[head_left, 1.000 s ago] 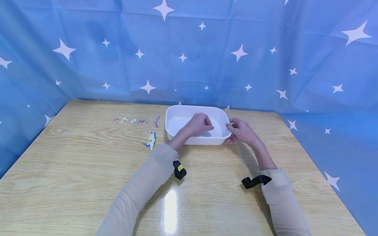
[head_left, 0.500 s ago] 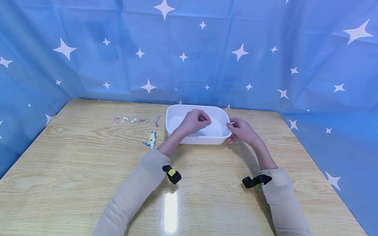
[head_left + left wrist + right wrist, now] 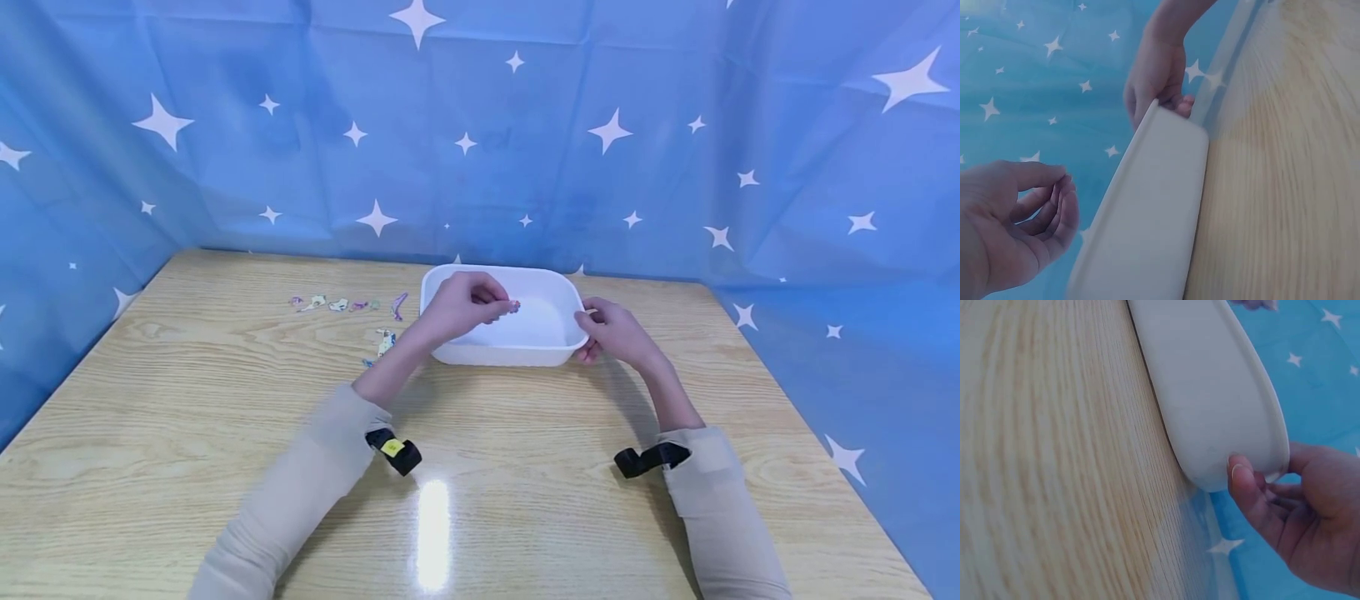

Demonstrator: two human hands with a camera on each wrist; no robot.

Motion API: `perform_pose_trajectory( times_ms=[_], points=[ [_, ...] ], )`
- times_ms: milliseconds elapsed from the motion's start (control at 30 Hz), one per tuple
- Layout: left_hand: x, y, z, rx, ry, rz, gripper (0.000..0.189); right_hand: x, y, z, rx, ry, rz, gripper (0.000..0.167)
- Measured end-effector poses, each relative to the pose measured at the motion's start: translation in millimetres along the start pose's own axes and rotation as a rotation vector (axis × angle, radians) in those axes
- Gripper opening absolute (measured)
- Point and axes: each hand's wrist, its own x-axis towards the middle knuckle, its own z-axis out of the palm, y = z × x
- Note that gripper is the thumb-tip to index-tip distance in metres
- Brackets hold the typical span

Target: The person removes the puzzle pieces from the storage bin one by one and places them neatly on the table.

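A white plastic basin (image 3: pixel 495 356) stands near the table's far edge. Above its left half, my left hand (image 3: pixel 465 307) pinches a small pinkish-purple piece (image 3: pixel 514 307) between thumb and fingertips; its exact kind is too small to tell. The left wrist view has that hand (image 3: pixel 1019 219) with curled fingers, and the piece hardly shows there. At the basin's right front corner my right hand (image 3: pixel 617 335) grips the rim, fingers against the outer wall, as the right wrist view (image 3: pixel 1304 512) also has it.
Left of the basin lies a row of small flat cut-out pieces, among them a purple curved piece (image 3: pixel 398 307) and a cream piece (image 3: pixel 339 306). Closer in is a larger blue-and-cream piece (image 3: pixel 386 342), partly hidden by my left forearm. A blue star-patterned curtain (image 3: pixel 480 183) hangs behind the table.
My left hand has risen out of the basin and moved left, bringing the small pinkish piece into sight. The right hand and the basin have kept their places.
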Motion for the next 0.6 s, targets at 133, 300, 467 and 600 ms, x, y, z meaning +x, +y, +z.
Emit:
perform_pose_trajectory(
  times_ms=[133,300,467,600],
  points=[
    [-11.0,-5.7,-20.5,-0.033,0.032,-0.031,0.012,0.0,-0.2,0.5,0.0,0.003,-0.003,0.046],
    [-25.6,-15.4,-44.8,-0.05,0.082,-0.119,0.016,-0.4,-0.1,0.4,-0.005,0.0,-0.002,0.046],
    [-38.8,-24.4,-66.2,-0.057,0.103,-0.177,0.019,-0.8,0.0,-0.3,0.003,-0.001,-0.001,0.047],
    [-49.6,-30.4,-83.4,-0.022,0.114,-0.203,0.022,-1.1,-1.3,-0.5,0.008,-0.005,0.003,0.05]
  ],
)
